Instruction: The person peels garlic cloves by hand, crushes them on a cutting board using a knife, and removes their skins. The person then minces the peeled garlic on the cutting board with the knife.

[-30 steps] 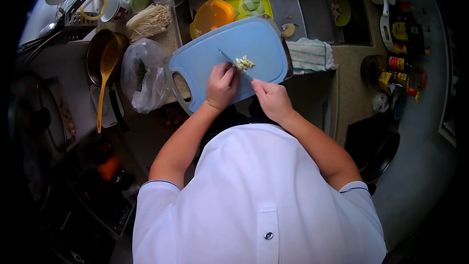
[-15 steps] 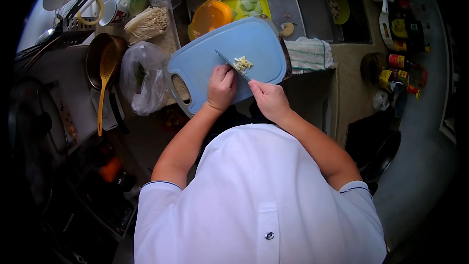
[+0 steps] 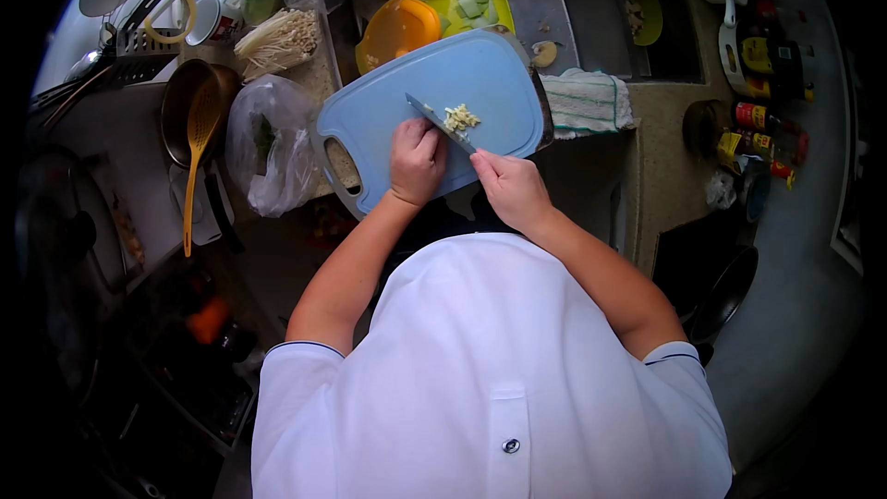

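Observation:
A light blue cutting board point(image 3: 374, 115) lies tilted across the counter edge in front of me. My right hand point(image 3: 511, 187) is closed around the handle of a kitchen knife point(image 3: 427, 112), whose blade points up and left over the board. Close to the blade's left side, my left hand point(image 3: 418, 162) is closed with its fingers curled down on the board. Whatever sits under those fingertips is hidden. Small pale chopped pieces, like garlic point(image 3: 461, 117), form a little heap just right of the blade.
Behind the board stand an orange basket point(image 3: 407, 26) and a lime-green tray point(image 3: 502, 11) with pale green chunks. Enoki mushrooms point(image 3: 279, 42), a plastic bag point(image 3: 273, 152) and a pan point(image 3: 176, 111) with a yellow slotted spoon point(image 3: 204, 120) are left. A striped cloth point(image 3: 587, 102) and several bottles point(image 3: 753, 115) are right.
My left hand has shifted very slightly to the left and upward. The knife and the right hand stay in nearly the same place.

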Demonstrator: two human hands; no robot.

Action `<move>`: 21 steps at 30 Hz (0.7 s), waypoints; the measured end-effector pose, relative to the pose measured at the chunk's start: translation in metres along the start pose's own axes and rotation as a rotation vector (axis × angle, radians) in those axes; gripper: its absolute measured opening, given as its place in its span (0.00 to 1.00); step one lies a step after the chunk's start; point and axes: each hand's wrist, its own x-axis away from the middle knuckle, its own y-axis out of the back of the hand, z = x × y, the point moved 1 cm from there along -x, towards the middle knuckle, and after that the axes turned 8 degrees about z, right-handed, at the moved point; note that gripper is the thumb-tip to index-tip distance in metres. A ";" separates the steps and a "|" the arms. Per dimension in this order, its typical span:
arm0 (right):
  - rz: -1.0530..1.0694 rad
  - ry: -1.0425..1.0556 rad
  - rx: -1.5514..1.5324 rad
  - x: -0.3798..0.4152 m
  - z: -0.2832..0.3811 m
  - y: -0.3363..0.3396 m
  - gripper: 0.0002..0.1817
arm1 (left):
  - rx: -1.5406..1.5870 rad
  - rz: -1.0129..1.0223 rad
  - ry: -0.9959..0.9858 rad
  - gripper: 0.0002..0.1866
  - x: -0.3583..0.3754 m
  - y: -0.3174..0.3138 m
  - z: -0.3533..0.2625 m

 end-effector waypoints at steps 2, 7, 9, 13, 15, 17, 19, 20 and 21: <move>-0.040 0.045 0.020 -0.002 -0.004 -0.001 0.15 | 0.003 -0.001 0.001 0.07 -0.001 -0.001 -0.002; -0.016 0.065 0.054 -0.003 -0.004 -0.003 0.14 | -0.031 0.008 -0.004 0.07 0.001 -0.002 -0.003; 0.038 0.028 0.048 -0.011 -0.004 -0.001 0.15 | -0.006 0.006 0.001 0.07 0.002 -0.002 -0.001; 0.080 -0.059 -0.039 -0.004 0.009 0.006 0.17 | 0.031 -0.008 -0.002 0.08 0.005 0.000 0.001; 0.062 -0.023 -0.008 -0.004 0.006 0.001 0.18 | 0.025 0.004 -0.004 0.08 0.006 0.002 0.001; 0.045 0.017 0.021 -0.007 0.005 -0.001 0.18 | 0.030 0.011 0.004 0.08 0.006 0.004 0.000; 0.114 -0.046 0.022 -0.014 0.005 0.001 0.19 | 0.036 0.020 0.005 0.08 0.006 0.004 -0.001; 0.113 -0.046 0.022 -0.011 0.007 0.002 0.19 | 0.037 0.010 0.005 0.08 0.007 0.002 0.001; 0.095 -0.030 0.019 -0.007 0.009 0.001 0.18 | 0.037 0.000 0.007 0.08 0.006 0.002 0.001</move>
